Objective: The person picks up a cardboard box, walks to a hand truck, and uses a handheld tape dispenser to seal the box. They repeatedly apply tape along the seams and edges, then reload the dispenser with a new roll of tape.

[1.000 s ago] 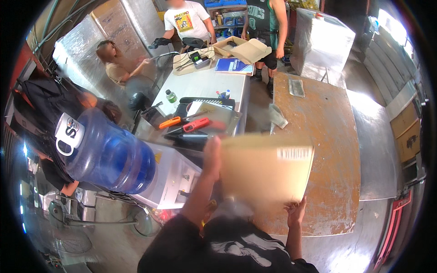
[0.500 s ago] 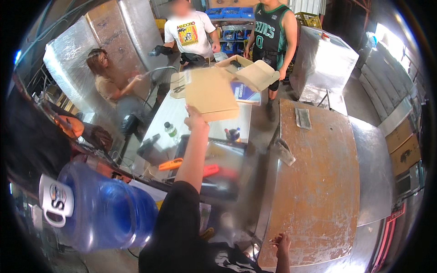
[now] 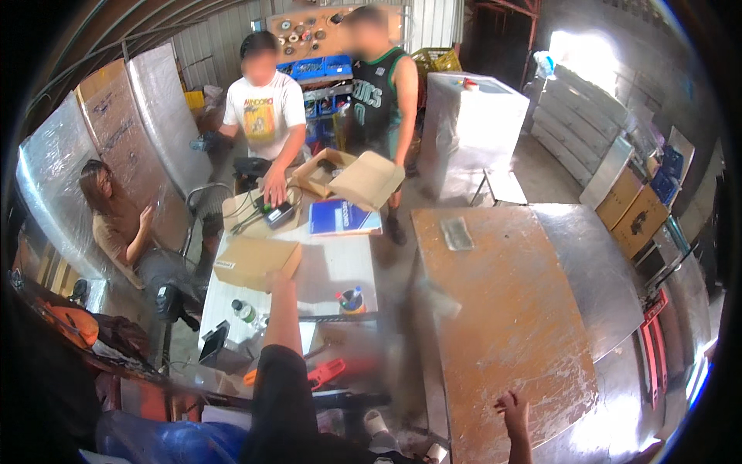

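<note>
White table [image 3: 346,271]: left hand [image 3: 280,281] clamped on rectangular cardboard box [image 3: 253,261]; right hand [image 3: 513,407], fingers apart, near scuffed tabletop [image 3: 506,309].

The box [image 3: 251,261] was plain matt cardboard; the book [image 3: 345,218] looked like smooth paper. The tabletop [image 3: 498,301] on the right seemed rough, scuffed wood, the sheet [image 3: 591,267] beside it shiny metal. The far block [image 3: 473,127] was glossy plastic outside.

Corrugated wall [image 3: 437,31], bright opening [image 3: 583,58], scuffed brown table [image 3: 495,286]
</note>
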The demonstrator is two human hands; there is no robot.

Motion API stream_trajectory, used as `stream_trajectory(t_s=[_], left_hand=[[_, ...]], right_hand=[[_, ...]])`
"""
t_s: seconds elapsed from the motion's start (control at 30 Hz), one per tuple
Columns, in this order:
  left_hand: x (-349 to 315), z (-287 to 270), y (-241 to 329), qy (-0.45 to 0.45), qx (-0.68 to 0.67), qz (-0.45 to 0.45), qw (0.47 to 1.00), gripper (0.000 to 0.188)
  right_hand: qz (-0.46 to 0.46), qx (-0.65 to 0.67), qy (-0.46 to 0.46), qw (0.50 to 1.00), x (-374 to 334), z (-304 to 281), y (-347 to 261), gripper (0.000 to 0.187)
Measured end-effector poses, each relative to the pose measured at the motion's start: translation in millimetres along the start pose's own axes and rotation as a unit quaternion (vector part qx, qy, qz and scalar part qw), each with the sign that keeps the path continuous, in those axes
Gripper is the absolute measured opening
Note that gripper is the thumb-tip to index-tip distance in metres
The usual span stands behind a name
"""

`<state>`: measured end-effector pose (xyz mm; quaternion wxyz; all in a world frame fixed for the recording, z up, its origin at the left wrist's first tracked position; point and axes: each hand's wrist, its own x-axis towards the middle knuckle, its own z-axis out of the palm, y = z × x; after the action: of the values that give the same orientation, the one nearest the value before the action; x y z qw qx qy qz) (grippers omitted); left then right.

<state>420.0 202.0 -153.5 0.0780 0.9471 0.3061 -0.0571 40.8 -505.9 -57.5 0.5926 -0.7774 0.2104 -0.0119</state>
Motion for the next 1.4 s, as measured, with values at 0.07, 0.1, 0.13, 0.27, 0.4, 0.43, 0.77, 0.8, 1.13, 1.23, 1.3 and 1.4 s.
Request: stream_trajectory(t_s=[0.07, 0.1, 0.13, 0.27, 0.4, 0.43, 0.77, 0.8, 1.13, 1.23, 1.3, 1.4], left_hand=[[11.0, 5.0, -0.4, -0.011, 0.059, 0.029, 0.998, 0.042], [14.3, 7.1, 1.6, -0.005, 0.067, 0.055, 0.996, 0.042], [16.3, 7.7, 0.7, -0.001, 0.062, 0.059, 0.996, 0.043], [10.4, 0.6, -2.6, 0.068, 0.035, 0.072, 0.995, 0.059], [-29.5, -43.6, 4.0, 0.202, -0.131, 0.1, 0.965, 0.084], [-48.5, -62.1, 10.2, 0.229, -0.181, 0.119, 0.949, 0.091], [-413.3, -114.8, 129.9, 0.008, -0.675, 0.219, 0.705, 0.045], [-451.8, -91.3, 144.6, 0.009, -0.639, 0.244, 0.73, 0.041], [-939.4, 163.4, 283.6, -0.532, -0.157, 0.563, 0.613, 0.044], [-991.4, 142.8, 325.4, -0.498, -0.022, 0.711, 0.496, 0.046], [-1009.4, 140.1, 351.7, -0.527, 0.034, 0.706, 0.471, 0.049], [-1029.5, 155.2, 383.7, -0.362, 0.216, 0.792, 0.441, 0.058]], right_hand=[[0.059, 0.005, 0.013, 0.998, -13.2, 8.0, 10.4, 0.025], [0.055, 0.023, 0.003, 0.998, -16.8, 11.3, 15.0, 0.025], [0.073, 0.027, 0.003, 0.997, -25.9, 13.6, 20.4, 0.025], [0.09, 0.029, 0.022, 0.995, -49.7, 5.7, 30.4, 0.028], [0.052, 0.008, 0.039, 0.998, -57.7, -35.5, 29.3, 0.031], [0.025, -0.005, 0.046, 0.999, -56.8, -51.1, 28.1, 0.03], [-0.095, -0.053, 0.24, 0.965, -160.2, -286.3, 27.6, 0.027], [-0.109, -0.035, 0.278, 0.954, -177.3, -315.3, 35.5, 0.027], [0.118, -0.039, 0.556, 0.822, -426.4, -438.7, 235.1, 0.026], [0.163, 0.024, 0.633, 0.756, -519.1, -403.1, 282.0, 0.025], [0.221, 0.064, 0.673, 0.703, -567.1, -365.9, 303.7, 0.024], [0.321, 0.218, 0.688, 0.613, -609.1, -303.7, 327.1, 0.022]])
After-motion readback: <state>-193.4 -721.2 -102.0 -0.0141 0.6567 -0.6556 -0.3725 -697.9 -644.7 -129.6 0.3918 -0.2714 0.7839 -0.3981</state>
